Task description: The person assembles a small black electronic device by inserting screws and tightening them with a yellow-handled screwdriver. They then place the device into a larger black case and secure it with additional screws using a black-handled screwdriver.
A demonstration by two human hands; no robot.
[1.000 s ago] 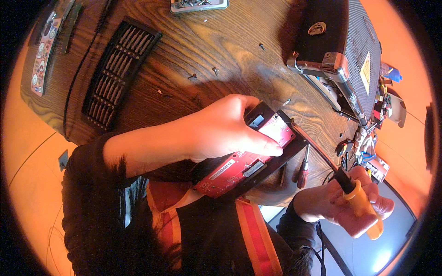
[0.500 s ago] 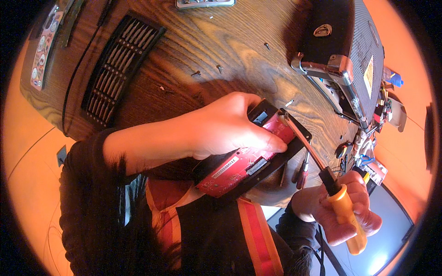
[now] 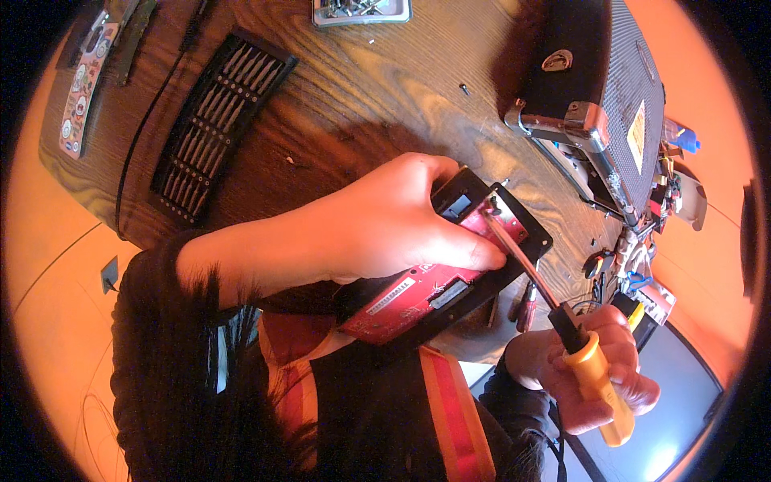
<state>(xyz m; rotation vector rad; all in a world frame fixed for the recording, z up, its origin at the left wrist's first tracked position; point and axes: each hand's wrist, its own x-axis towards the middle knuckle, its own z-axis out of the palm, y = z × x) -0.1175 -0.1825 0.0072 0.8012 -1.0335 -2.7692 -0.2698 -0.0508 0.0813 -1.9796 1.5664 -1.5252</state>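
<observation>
A red circuit board (image 3: 384, 312) with a black frame is held tilted in front of me. My left hand (image 3: 405, 217) is closed over it, the thumb lying across the red face. In my right hand (image 3: 606, 373), the fingers wrap round the yellow handle of a screwdriver (image 3: 594, 361). Its long metal shaft points up and left. The tip meets the board near its upper right end, beside a small dark screw; whether it sits in the screw head I cannot tell. My left hand hides part of the board.
A black case of screwdriver bits (image 3: 217, 128) lies at the left by a black cable. A tray of screws (image 3: 361, 11) is at the far edge. One loose screw (image 3: 463, 88) lies beyond my hands. A black case with metal corners (image 3: 594, 120) and a red-handled screwdriver (image 3: 527, 309) stand right.
The screwdriver tip has shifted slightly down and left on the board, my right hand moving a little left with it. Two loose screws beyond my left hand no longer show.
</observation>
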